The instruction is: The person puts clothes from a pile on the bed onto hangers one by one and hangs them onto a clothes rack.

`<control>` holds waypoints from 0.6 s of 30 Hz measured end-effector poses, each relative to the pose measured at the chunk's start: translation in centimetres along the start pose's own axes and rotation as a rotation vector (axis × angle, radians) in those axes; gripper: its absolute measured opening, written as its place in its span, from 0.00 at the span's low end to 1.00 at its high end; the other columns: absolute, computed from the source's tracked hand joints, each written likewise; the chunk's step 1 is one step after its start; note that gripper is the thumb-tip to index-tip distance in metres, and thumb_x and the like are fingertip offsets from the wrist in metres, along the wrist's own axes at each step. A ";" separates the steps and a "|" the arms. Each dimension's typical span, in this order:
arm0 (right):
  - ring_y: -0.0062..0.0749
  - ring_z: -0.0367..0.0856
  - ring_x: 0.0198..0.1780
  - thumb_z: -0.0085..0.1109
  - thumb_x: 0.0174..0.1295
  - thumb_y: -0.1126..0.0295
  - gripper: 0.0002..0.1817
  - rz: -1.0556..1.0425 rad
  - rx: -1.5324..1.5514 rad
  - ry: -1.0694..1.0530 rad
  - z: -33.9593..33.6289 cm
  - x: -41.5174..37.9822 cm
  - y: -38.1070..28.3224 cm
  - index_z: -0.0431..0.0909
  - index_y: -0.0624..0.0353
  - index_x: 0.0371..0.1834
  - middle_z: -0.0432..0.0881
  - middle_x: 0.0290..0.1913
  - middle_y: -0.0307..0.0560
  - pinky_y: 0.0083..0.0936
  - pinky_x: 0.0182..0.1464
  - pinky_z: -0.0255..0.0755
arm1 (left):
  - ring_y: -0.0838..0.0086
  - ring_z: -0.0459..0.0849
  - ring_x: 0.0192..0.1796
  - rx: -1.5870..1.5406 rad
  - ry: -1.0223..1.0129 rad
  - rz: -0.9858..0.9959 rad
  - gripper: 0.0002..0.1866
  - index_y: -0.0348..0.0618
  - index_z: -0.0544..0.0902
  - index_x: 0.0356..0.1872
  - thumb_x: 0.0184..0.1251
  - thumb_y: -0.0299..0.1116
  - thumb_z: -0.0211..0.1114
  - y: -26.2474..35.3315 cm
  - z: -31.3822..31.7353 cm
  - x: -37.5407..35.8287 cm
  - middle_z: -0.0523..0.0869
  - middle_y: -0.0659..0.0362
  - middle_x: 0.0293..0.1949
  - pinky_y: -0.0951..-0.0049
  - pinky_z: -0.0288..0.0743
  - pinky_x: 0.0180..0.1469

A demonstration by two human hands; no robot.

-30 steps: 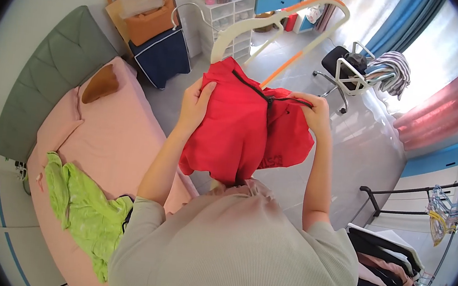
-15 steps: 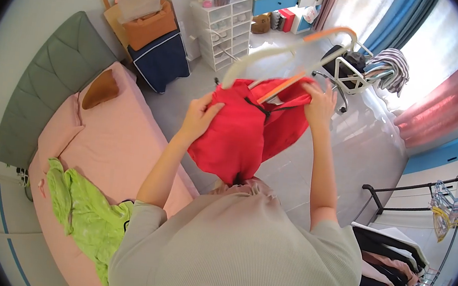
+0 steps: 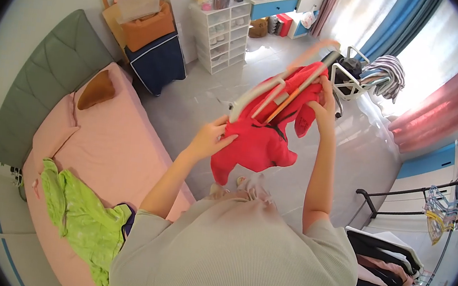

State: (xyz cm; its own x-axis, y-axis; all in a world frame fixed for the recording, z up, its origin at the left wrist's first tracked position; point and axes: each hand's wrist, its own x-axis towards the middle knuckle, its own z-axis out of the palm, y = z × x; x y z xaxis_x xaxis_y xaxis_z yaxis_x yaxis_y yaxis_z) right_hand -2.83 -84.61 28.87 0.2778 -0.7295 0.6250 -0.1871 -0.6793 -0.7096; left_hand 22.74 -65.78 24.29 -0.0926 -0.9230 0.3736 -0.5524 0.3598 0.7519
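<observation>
A red garment (image 3: 253,151) with a black cord hangs in front of me above the floor, stretched between both hands. My left hand (image 3: 210,140) is closed on its left edge, thumb on top of the fabric. On the far right side my right hand (image 3: 323,103) grips a bunched part of the garment. White and orange bars (image 3: 295,96), shaped like clothes hangers, lie at the garment's opening and stick out past its top. Their upper ends are blurred, and the garment's inside is partly hidden.
To my left is a pink bed (image 3: 123,143) with a lime-green garment (image 3: 86,223) on it. A clothes rack (image 3: 403,189) with hangers and clothes stands at right. Ahead are a white drawer unit (image 3: 220,36), a desk (image 3: 274,5) and a chair (image 3: 353,80) piled with clothes.
The red garment has tilted and bunched up toward the right, its opening now facing me more. The bars have swung right and down. My left hand has moved slightly right and lower.
</observation>
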 end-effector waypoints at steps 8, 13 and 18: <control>0.27 0.72 0.46 0.47 0.63 0.57 0.26 0.494 1.210 0.247 0.1 -0.6 -0.2 0.66 0.70 0.55 0.72 0.38 0.40 0.23 0.49 0.67 | 0.51 0.78 0.38 0.035 -0.158 -0.013 0.18 0.41 0.74 0.52 0.61 0.34 0.60 -0.2 1.7 0.7 0.80 0.47 0.38 0.61 0.72 0.39; 0.19 0.76 0.33 0.48 0.63 0.67 0.09 0.672 0.730 0.405 1.0 -0.3 0.5 0.73 0.62 0.37 0.74 0.28 0.34 0.17 0.36 0.71 | 0.52 0.79 0.37 0.082 -0.226 -0.067 0.19 0.39 0.74 0.51 0.60 0.35 0.60 0.6 2.0 0.9 0.81 0.47 0.39 0.62 0.73 0.41; 0.24 0.79 0.36 0.42 0.63 0.69 0.13 0.697 0.672 0.404 2.1 -1.1 1.7 0.74 0.66 0.42 0.80 0.35 0.43 0.21 0.39 0.74 | 0.76 0.79 0.47 -1.297 -0.171 -0.772 0.23 0.43 0.72 0.59 0.62 0.36 0.61 -1.4 4.0 0.6 0.82 0.61 0.47 0.75 0.71 0.48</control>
State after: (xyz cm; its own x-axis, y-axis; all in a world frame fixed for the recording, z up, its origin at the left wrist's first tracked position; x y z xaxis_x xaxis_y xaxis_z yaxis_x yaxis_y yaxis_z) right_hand -1.48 -84.77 26.29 -0.0489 -0.9986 -0.0177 0.4114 -0.0040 -0.9115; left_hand 20.18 -67.36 21.26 -0.2729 -0.9072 -0.3201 0.5706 -0.4205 0.7054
